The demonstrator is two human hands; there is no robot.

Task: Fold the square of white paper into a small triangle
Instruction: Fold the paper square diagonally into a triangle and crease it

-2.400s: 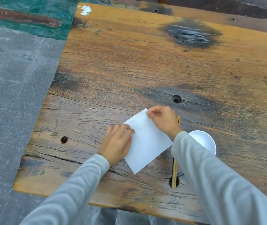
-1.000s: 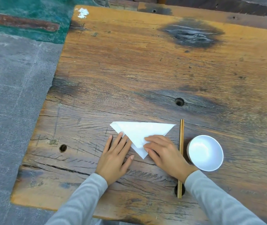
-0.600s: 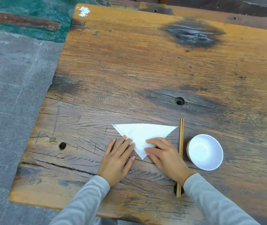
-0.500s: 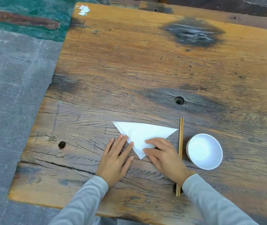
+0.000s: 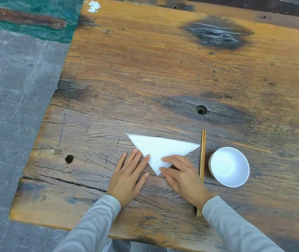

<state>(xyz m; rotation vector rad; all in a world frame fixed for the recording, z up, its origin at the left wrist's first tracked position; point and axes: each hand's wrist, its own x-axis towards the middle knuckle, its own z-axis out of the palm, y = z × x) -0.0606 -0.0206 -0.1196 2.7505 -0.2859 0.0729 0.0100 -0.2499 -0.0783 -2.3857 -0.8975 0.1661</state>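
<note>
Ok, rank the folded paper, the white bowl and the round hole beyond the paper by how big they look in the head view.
1. Folded paper
2. White bowl, somewhat smaller in area
3. Round hole, by far the smallest

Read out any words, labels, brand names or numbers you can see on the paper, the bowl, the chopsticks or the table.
None: no readable text anywhere.
Folded white paper: blank.
White bowl: plain, no mark showing.
Chopsticks: bare wood, no print visible.
Wooden table: only grain, cracks, holes, dark stains and a white paint smudge, no letters.
</note>
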